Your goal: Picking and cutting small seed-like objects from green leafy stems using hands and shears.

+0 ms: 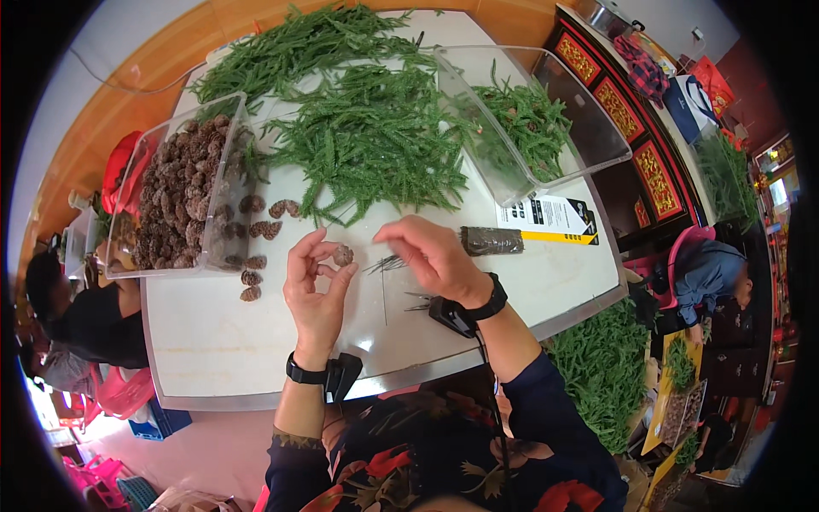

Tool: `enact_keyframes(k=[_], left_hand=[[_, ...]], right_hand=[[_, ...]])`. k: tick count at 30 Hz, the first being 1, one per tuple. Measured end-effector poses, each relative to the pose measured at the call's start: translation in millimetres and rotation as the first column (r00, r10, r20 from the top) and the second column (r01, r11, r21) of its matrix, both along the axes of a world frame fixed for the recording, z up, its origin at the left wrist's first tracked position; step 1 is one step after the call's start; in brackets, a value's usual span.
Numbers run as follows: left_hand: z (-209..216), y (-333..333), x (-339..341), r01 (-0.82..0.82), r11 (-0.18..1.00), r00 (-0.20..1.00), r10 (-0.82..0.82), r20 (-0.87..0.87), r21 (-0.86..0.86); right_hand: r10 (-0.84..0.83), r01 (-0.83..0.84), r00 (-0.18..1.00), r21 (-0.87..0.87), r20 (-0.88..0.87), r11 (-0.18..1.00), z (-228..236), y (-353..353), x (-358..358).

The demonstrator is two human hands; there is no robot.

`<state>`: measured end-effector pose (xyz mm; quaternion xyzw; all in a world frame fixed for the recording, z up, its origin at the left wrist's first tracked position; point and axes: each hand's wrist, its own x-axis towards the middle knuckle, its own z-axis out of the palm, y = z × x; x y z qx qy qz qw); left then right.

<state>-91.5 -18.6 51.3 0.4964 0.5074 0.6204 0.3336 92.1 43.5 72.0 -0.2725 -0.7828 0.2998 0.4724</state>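
1. White surface (pixel 222 358) fills the space below us.
2. Over it, the left hand (pixel 316 294) pinches a small pine cone (pixel 343 256) in its fingers.
3. At the cone's three o'clock, the right hand (pixel 444 264) curls its fingers narrowly; whether they grip anything, I can't tell.
4. Thin dark wires (pixel 386 265) lie beside it.
5. Loose cones (pixel 265 229) and a clear box (pixel 225 175) of them: ten o'clock.
6. Green sprigs (pixel 367 141) heap at twelve.
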Motion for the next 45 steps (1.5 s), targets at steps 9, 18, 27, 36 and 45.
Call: enact_keyframes(k=[9, 18, 27, 36, 45], left_hand=[[-15, 19, -1, 0.017, 0.998, 0.999, -0.02, -0.042, -0.065], [-26, 27, 7, -0.01, 0.998, 1.0, 0.009, -0.021, -0.064], [-30, 28, 12, -0.018, 0.999, 0.991, 0.013, -0.13, -0.041], [-40, 30, 12, -0.014, 0.996, 0.999, 0.01, -0.052, -0.084], [-43, 30, 10, -0.121, 0.993, 0.949, 0.118, -0.291, 0.005]], right_hand=[[0.081, -0.082, 0.991, 0.005, 0.105, 0.997, -23, 17, -8], [0.014, -0.01, 0.996, -0.041, 0.085, 0.999, -32, 20, -4], [0.043, -0.041, 0.997, -0.041, 0.06, 0.998, -38, 19, 4], [0.086, -0.076, 0.995, -0.194, 0.044, 0.978, -44, 17, 6], [0.263, -0.266, 0.958, -0.696, -0.115, 0.667, -45, 14, 3]])
